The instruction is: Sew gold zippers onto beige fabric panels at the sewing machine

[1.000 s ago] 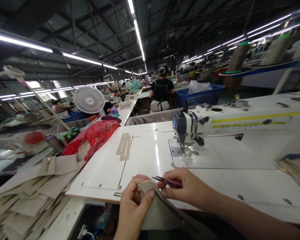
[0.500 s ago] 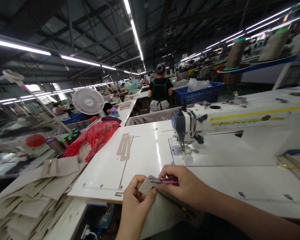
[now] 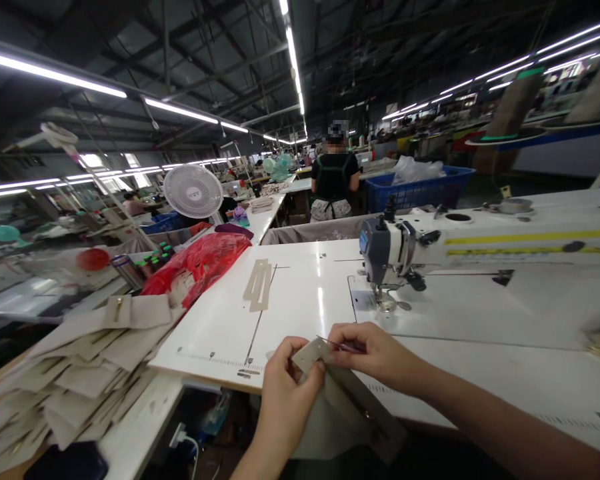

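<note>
The person's left hand (image 3: 293, 383) has a corner of the beige cloth (image 3: 309, 356) pinched between thumb and fingers, and the right hand (image 3: 367, 350) is closed around small purple scissors (image 3: 351, 347), with the tips right by that same corner. The hands are just beside each other above the table's near edge, and the rest of the cloth hangs down toward the lap, with a brass bit (image 3: 369, 415) on it. Honestly the tips are too thin and blurry to say whether they're parted or touching the cloth. For working like this, I'd say keep the corner pulled firm, keep the left thumb out of the blades' line, and go in with just the points so the fabric doesn't get nicked. The white table (image 3: 220, 333) is smooth and shiny, with ruler marks along the near edge, a few beige strips (image 3: 260, 287) lying farther back, and a sewing machine (image 3: 380, 250) to the right. Over on the left there's a messy cloth pile (image 3: 80, 380) and a red plastic bag (image 3: 215, 260). Farther off: a fan (image 3: 193, 191), a co-worker's back (image 3: 334, 173), a blue basket (image 3: 450, 190), and long ceiling lights (image 3: 294, 60) under a dark roof.
</note>
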Tool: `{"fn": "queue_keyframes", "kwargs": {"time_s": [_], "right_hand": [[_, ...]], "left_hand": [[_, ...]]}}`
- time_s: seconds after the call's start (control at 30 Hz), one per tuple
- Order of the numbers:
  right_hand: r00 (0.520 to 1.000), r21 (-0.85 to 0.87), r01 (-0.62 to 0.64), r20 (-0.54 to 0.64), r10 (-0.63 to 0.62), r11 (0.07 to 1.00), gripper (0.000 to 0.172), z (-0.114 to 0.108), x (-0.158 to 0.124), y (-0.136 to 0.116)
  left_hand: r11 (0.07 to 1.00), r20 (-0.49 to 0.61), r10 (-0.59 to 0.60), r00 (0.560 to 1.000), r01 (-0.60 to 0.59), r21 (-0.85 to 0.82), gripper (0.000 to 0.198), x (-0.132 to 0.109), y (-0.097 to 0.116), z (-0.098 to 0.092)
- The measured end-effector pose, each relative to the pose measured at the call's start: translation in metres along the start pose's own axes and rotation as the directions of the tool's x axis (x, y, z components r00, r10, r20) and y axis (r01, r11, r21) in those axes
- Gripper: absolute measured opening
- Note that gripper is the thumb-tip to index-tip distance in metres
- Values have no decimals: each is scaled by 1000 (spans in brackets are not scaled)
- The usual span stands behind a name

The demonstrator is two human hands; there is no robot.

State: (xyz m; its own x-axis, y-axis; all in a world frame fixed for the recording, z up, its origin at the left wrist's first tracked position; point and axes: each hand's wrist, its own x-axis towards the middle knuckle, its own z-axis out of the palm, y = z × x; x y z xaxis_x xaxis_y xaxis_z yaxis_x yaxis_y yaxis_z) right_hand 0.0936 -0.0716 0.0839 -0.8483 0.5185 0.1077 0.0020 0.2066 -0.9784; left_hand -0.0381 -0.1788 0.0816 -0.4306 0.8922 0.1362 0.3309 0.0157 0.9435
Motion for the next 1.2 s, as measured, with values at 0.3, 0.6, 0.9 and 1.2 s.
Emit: {"fn": "queue_keyframes", "kwargs": {"time_s": [0.3,0.6,0.9,1.2], "right_hand": [[994,5,-96,62,95,995,33,-3,2,-5],[981,241,-173,126,146,955,41,0,1,6],[993,23,-117,-20,117,993,36,-3,4,14],[992,70,-124,26,122,990,38,-2,5,3]], "left_hand": [[928,126,-138,982,172,-330,28,2,-9,-2],[997,-83,36,996,-30,75,11,-5,-1,4],[982,-65,36,997,-23,187,10,-1,-5,3],[999,-11,-42,999,41,-24,15,1,0,2]]}}
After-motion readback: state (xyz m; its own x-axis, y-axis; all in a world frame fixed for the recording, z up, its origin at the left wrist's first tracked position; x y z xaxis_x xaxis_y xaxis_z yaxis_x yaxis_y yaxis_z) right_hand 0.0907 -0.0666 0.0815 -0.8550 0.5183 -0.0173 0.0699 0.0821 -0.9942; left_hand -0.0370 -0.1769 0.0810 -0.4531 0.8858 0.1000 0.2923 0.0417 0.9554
